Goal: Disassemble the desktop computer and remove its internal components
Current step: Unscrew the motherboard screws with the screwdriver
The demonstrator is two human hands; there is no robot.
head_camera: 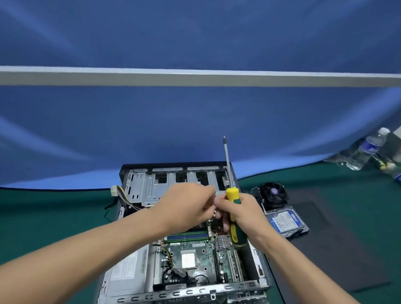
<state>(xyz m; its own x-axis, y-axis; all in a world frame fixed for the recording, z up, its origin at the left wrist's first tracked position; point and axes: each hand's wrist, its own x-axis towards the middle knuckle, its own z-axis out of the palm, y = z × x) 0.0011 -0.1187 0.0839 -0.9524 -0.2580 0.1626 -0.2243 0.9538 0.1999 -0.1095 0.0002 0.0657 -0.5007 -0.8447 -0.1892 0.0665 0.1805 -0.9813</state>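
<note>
The open desktop case (180,297) lies on the green table, its motherboard (199,252) exposed with a bare CPU (188,260) and blue RAM sticks (186,236). A silver power supply (124,269) sits in the case's left part. My right hand (240,213) grips a yellow-green screwdriver (232,208) with its shaft pointing up and away. My left hand (185,205) is curled, fingertips meeting the right hand's over the board's far part, pinching something small that I cannot make out.
A hard drive (286,220) and a cooler fan (274,193) lie right of the case on a dark side panel (331,262). Water bottles (366,150) stand at the far right. A blue backdrop (148,122) hangs behind. Loose cables (121,197) hang at the case's left.
</note>
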